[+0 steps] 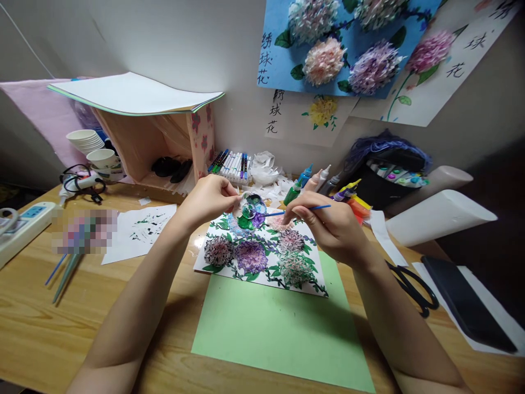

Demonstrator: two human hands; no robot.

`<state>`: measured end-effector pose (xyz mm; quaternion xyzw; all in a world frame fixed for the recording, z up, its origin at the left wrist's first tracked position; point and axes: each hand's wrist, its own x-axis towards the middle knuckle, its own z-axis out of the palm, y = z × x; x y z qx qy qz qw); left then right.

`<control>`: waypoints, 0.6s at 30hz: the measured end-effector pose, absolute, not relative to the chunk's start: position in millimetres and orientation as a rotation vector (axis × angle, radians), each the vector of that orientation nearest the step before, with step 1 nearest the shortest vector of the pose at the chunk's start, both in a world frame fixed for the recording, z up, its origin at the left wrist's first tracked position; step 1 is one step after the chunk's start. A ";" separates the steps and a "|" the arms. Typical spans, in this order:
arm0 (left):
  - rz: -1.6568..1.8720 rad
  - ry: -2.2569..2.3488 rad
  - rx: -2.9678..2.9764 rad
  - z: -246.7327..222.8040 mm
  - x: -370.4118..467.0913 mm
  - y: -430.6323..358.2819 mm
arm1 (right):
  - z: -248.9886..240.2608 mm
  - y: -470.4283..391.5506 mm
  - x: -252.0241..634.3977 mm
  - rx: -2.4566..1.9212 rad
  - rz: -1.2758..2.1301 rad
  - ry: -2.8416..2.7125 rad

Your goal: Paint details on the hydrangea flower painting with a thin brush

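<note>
My left hand [219, 194] pinches the rim of a small round paint palette [246, 223] smeared with green, purple and white paint, held tilted over the painting. Between the fingers of my right hand [324, 219] is a thin blue paintbrush [319, 208], its tip at the palette's paint. Below both hands lies a white board painting [262, 282] with raised flower heads and green leaves. A purple flower [251, 256], a dark pink-and-black flower [219, 251] and a green-white flower [297, 268] show on it. The palette hides part of the board's upper area.
Under the board is a green sheet [279, 339]. Paint bottles [293, 192] and markers [233, 167] stand behind. Black scissors [416, 290] and a dark flat case [467, 303] lie right; a paint-marked paper [143, 232], power strip [30, 224] and paper cups [86, 140] are left.
</note>
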<state>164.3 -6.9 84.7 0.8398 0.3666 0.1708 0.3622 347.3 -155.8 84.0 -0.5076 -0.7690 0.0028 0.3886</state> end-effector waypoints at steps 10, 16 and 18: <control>0.435 0.948 2.156 84.6 164.2 -7.1 | 85.2 -157.6 348.3 -1.285 0.079 -1.953; 0.439 0.921 2.169 83.2 163.8 -5.4 | 85.7 -156.8 349.6 -1.311 0.049 -1.989; 0.443 0.919 2.171 82.9 163.6 -5.0 | 85.7 -156.8 350.0 -1.317 0.006 -1.958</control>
